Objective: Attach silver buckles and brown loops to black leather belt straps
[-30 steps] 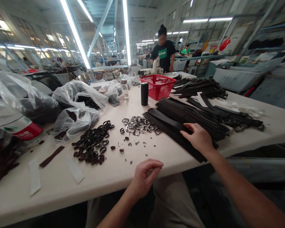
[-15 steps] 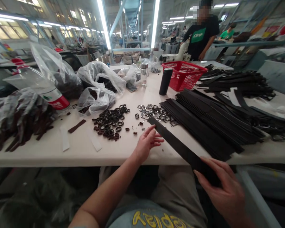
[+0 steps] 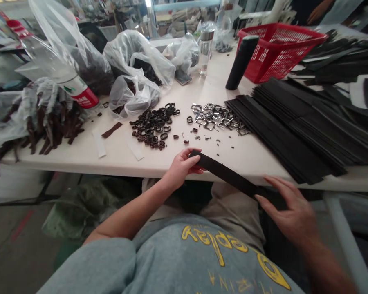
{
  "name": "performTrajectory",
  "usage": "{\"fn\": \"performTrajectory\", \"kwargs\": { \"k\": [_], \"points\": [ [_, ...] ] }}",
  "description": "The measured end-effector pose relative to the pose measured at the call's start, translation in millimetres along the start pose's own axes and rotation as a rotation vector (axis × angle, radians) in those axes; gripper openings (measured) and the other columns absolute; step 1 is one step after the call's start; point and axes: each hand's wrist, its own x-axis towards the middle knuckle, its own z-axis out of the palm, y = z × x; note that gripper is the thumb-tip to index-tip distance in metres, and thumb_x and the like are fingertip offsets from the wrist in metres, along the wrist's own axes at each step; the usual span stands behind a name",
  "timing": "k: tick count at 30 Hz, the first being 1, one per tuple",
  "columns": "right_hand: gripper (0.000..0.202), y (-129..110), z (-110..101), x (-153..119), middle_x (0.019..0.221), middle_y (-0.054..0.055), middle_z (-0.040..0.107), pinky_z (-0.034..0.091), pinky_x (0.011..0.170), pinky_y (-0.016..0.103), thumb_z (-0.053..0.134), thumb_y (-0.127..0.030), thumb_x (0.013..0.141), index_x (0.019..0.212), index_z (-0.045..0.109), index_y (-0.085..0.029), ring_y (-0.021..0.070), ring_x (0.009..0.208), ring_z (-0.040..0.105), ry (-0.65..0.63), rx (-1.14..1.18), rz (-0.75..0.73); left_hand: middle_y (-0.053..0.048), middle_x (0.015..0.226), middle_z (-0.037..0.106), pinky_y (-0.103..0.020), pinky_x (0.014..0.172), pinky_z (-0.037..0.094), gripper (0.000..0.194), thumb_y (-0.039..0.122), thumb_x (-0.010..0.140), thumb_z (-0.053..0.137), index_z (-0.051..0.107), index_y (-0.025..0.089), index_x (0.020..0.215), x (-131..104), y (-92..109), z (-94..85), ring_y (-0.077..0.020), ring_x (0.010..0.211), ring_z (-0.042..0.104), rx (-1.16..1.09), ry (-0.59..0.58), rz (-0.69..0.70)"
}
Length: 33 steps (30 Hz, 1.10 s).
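A long black strip [image 3: 228, 174] runs between my two hands at the table's front edge. My left hand [image 3: 185, 164] pinches its far end, thumb on top and fingers beneath. The near end lies in my right hand [image 3: 286, 202], between the thumb and the fingers. Just beyond the strip are metal buckles [image 3: 216, 116] in a loose heap. Left of them sits a pile of small dark loops [image 3: 155, 126]. A thick stack of black strips [image 3: 282, 130] lies on the right.
On the white table [image 3: 79, 161] stand a red basket [image 3: 272, 53], a black flask [image 3: 242, 63] and a glass bottle [image 3: 205, 53]. Plastic bags [image 3: 138, 61], a large bottle [image 3: 79, 92] and brown strips [image 3: 49, 118] fill the left side.
The view has tilted down. My left hand has gone from loosely spread fingers beside the strip's end to a grip on it. The strip now bends slightly.
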Motion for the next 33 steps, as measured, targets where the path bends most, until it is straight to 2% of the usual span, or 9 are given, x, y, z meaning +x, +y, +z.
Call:
{"fn": "performTrajectory", "kwargs": {
  "k": [4, 8, 12, 18, 23, 26, 29, 30, 33],
  "points": [
    [0.045, -49.8, 32.6, 22.8, 0.124, 0.012, 0.070, 0.053, 0.100, 0.048, 0.069, -0.039, 0.089, 0.130, 0.064, -0.022, 0.0305, 0.113, 0.067, -0.048, 0.164, -0.021, -0.001, 0.085, 0.070, -0.020, 0.054, 0.056, 0.044, 0.035, 0.070, 0.079, 0.058, 0.018, 0.105, -28.6, -23.1, 6.9, -0.0155, 0.066, 0.073, -0.090, 0.008, -0.107],
    [0.034, -81.5, 57.8, 35.3, 0.113, 0.011, 0.075, 0.055, 0.094, 0.048, 0.071, -0.037, 0.088, 0.118, 0.070, -0.021, 0.0290, 0.104, 0.069, -0.054, 0.220, -0.055, 0.001, 0.087, 0.068, -0.020, 0.058, 0.057, 0.045, 0.034, 0.071, 0.079, 0.057, 0.019, 0.107, -42.2, -32.4, 10.2, -0.0123, 0.066, 0.071, -0.111, 0.054, -0.091],
    [0.031, -86.8, 66.9, 36.5, 0.110, 0.009, 0.076, 0.057, 0.091, 0.047, 0.072, -0.035, 0.087, 0.114, 0.072, -0.022, 0.0288, 0.101, 0.070, -0.063, 0.276, -0.011, 0.001, 0.089, 0.066, -0.022, 0.063, 0.056, 0.045, 0.033, 0.072, 0.078, 0.057, 0.019, 0.110, -45.5, -31.8, 5.0, -0.0105, 0.067, 0.068, -0.083, 0.071, -0.048],
    [0.029, -93.3, 67.8, 39.3, 0.107, 0.011, 0.076, 0.056, 0.089, 0.045, 0.072, -0.032, 0.086, 0.111, 0.072, -0.018, 0.0283, 0.098, 0.070, -0.128, 0.316, 0.032, 0.001, 0.089, 0.063, -0.024, 0.075, 0.054, 0.048, 0.030, 0.076, 0.075, 0.060, 0.019, 0.121, -47.4, -31.7, 0.0, -0.0118, 0.079, 0.062, 0.013, 0.087, 0.044],
    [0.013, -97.9, 65.2, 42.7, 0.097, 0.006, 0.078, 0.054, 0.085, 0.043, 0.067, -0.028, 0.088, 0.099, 0.072, -0.023, 0.0264, 0.091, 0.070, -0.232, 0.324, 0.059, 0.002, 0.080, 0.063, -0.024, 0.074, 0.051, 0.052, 0.031, 0.082, 0.070, 0.059, 0.021, 0.132, -51.2, -28.5, -7.4, -0.0123, 0.074, 0.059, 0.158, 0.021, 0.077],
    [0.010, -97.9, 64.2, 43.5, 0.090, 0.005, 0.077, 0.053, 0.080, 0.040, 0.063, -0.029, 0.089, 0.092, 0.071, -0.024, 0.0254, 0.086, 0.070, -0.265, 0.329, 0.076, -0.002, 0.089, 0.069, -0.027, 0.078, 0.051, 0.046, 0.027, 0.083, 0.069, 0.064, 0.023, 0.129, -51.5, -24.2, -14.6, -0.0150, 0.080, 0.063, 0.421, -0.037, 0.193],
    [0.011, -96.3, 65.0, 43.4, 0.085, 0.005, 0.076, 0.051, 0.077, 0.038, 0.060, -0.027, 0.090, 0.087, 0.070, -0.023, 0.0248, 0.082, 0.069, -0.260, 0.278, 0.040, -0.007, 0.120, 0.071, -0.037, 0.097, 0.050, 0.033, 0.020, 0.081, 0.071, 0.074, 0.026, 0.113, -48.9, -20.5, -18.7, -0.0232, 0.108, 0.064, 0.765, -0.025, 0.425],
    [0.012, -95.7, 65.4, 43.0, 0.084, 0.005, 0.076, 0.051, 0.077, 0.038, 0.060, -0.027, 0.091, 0.087, 0.070, -0.022, 0.0249, 0.082, 0.068, -0.254, 0.257, 0.014, -0.008, 0.124, 0.070, -0.039, 0.101, 0.048, 0.027, 0.020, 0.082, 0.070, 0.076, 0.026, 0.107, -47.7, -19.9, -18.9, -0.0247, 0.113, 0.064, 0.846, -0.036, 0.488],
    [0.012, -93.4, 66.6, 40.9, 0.081, 0.005, 0.075, 0.051, 0.075, 0.037, 0.059, -0.025, 0.091, 0.085, 0.068, -0.021, 0.0243, 0.078, 0.068, -0.211, 0.219, -0.071, -0.008, 0.107, 0.077, -0.043, 0.101, 0.049, 0.016, 0.026, 0.090, 0.064, 0.078, 0.027, 0.098, -44.2, -19.6, -16.8, -0.0244, 0.107, 0.068, 0.992, -0.129, 0.612]
  ]
}}
